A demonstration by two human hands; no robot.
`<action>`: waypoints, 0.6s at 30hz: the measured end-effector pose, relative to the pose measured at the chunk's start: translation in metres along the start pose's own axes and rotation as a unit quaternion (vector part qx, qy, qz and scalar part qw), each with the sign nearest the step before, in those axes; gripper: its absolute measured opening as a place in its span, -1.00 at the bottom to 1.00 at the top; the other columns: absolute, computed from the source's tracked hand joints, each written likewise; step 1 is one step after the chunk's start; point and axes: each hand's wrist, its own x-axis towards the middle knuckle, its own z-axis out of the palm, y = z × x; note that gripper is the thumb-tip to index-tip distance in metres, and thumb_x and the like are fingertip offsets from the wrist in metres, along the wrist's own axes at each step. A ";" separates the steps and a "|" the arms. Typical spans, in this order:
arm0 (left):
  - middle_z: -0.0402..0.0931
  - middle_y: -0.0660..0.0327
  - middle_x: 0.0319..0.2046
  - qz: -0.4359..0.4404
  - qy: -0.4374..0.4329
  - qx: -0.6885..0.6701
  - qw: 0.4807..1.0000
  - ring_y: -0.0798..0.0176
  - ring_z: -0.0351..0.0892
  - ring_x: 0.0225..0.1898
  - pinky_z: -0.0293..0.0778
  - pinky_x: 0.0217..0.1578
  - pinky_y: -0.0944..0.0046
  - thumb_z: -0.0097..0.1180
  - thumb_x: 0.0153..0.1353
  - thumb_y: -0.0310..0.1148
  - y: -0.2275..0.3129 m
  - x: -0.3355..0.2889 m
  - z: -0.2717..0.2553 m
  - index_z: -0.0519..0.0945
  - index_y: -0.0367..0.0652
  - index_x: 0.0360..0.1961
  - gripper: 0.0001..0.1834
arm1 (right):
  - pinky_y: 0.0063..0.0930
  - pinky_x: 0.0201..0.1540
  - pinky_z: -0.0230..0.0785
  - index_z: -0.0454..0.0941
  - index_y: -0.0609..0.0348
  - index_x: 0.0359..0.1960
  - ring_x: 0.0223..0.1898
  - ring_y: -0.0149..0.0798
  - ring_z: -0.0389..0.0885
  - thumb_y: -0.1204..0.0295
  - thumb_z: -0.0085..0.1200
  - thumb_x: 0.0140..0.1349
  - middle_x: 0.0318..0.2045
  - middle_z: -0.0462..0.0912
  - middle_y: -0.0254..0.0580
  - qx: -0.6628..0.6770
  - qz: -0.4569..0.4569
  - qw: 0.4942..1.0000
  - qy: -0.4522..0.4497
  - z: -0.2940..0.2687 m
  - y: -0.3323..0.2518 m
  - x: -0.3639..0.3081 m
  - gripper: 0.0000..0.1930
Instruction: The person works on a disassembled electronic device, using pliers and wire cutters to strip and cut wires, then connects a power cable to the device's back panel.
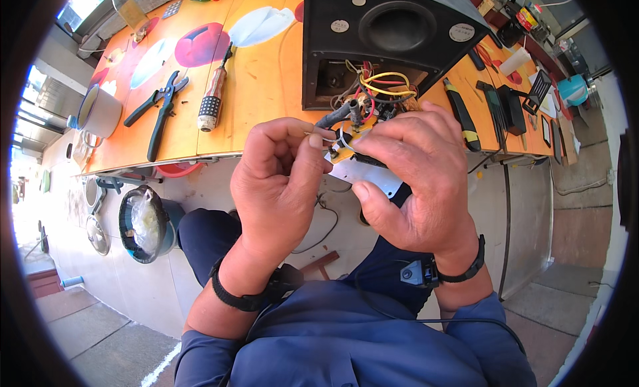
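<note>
A black speaker box (393,37) stands on the table with its lower opening toward me and red, yellow and black wires (386,84) spilling out. In front of the opening, at the table edge, sits a circuit board on a silvery metal plate (367,176). My left hand (283,167) is closed, with thumb and index finger pinching the end of a thin pale wire (326,135) beside the board. My right hand (419,174) grips the board, its fingers curved over the top and its thumb by the plate. The palm hides much of the board.
On the wooden table (259,67) lie wire strippers (162,107), a screwdriver (213,97) and a yellow-black utility knife (461,114). A white mug (100,113) stands at the left edge. A lined bucket (148,222) is on the floor. A dark cable (324,220) hangs below the table.
</note>
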 end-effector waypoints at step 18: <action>0.72 0.30 -0.28 -0.012 -0.031 0.012 0.999 0.54 0.59 -0.29 0.55 -0.23 0.44 0.23 0.53 -0.55 0.007 -0.006 -0.004 0.65 -0.27 -0.04 -0.94 | -0.22 -0.16 0.49 0.81 0.13 -0.20 -0.27 -0.04 0.71 0.58 0.45 0.10 -0.28 0.75 -0.19 -0.038 0.035 0.998 -0.027 0.012 -0.024 0.024 -0.79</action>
